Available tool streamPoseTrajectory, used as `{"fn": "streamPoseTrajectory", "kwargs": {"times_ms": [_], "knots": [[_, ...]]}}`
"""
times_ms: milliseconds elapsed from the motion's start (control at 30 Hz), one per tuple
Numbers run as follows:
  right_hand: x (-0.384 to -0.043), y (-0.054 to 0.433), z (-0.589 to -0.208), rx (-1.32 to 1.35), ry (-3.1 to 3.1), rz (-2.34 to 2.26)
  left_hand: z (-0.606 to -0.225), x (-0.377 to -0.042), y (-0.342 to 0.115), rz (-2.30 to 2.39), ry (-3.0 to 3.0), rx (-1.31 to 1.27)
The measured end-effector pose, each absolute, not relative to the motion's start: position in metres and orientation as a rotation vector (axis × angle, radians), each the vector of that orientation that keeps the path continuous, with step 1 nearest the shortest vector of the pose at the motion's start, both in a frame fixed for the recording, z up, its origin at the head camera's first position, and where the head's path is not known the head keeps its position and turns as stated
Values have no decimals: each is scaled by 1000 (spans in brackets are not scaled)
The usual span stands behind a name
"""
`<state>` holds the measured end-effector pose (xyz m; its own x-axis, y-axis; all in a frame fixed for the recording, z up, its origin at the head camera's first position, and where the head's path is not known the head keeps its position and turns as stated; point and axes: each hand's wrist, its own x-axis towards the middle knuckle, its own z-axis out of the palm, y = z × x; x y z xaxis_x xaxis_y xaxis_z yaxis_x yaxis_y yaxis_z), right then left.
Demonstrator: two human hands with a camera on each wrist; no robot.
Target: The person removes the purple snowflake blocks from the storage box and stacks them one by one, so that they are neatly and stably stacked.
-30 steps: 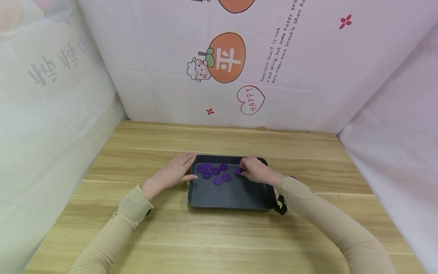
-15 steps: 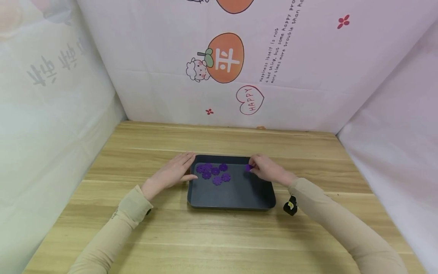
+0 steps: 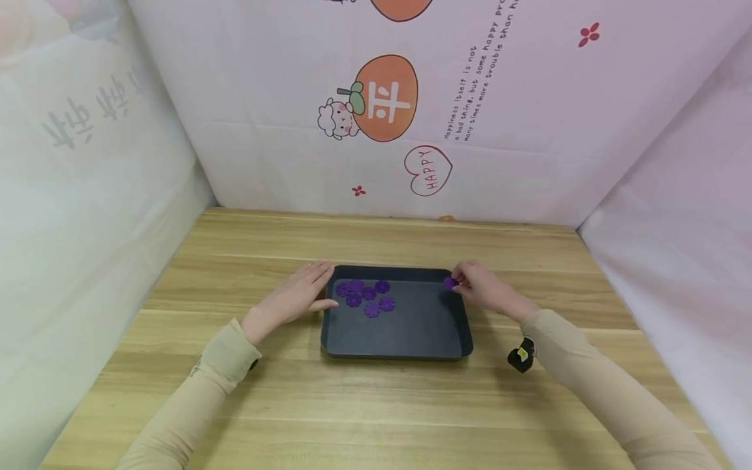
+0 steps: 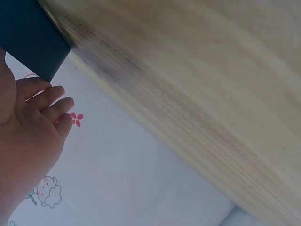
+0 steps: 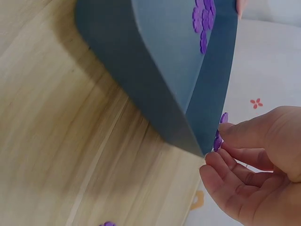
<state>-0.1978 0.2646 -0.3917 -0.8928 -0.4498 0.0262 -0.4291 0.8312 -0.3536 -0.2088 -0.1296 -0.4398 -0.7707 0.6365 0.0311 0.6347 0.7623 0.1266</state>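
A dark blue-grey rectangular tray [image 3: 405, 336] lies on the wooden table. My right hand [image 3: 483, 288] pinches a purple snowflake disc [image 3: 450, 283] between thumb and fingers, at the tray's far right corner. In the right wrist view that disc shows edge-on beside the thumb of my right hand [image 5: 256, 165], overlapping the tray rim [image 5: 218, 94]. Several purple snowflake discs [image 3: 369, 294] lie flat inside the tray, gathered toward its far left. My left hand [image 3: 296, 294] rests along the tray's left side with fingers extended; its fingertips meet the tray corner [image 4: 37, 42] in the left wrist view.
Another purple disc [image 5: 108, 224] lies on the table to the right of the tray, at the bottom of the right wrist view. A black wrist device [image 3: 521, 356] hangs under the right sleeve. A printed white sheet [image 3: 282, 137] stands upright behind the table [image 3: 352, 411].
My right hand has moved right with the pinched disc, from over the tray floor to its far right corner. My left hand and the other discs in the tray have kept their places.
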Motion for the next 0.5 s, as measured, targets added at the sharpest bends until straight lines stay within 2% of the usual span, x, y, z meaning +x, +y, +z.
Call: {"fn": "streamPoseTrajectory", "kwargs": {"times_ms": [500], "knots": [[-190, 305, -396, -713, 3016, -535, -440, -209, -129, 205, 2938, 1065]]}}
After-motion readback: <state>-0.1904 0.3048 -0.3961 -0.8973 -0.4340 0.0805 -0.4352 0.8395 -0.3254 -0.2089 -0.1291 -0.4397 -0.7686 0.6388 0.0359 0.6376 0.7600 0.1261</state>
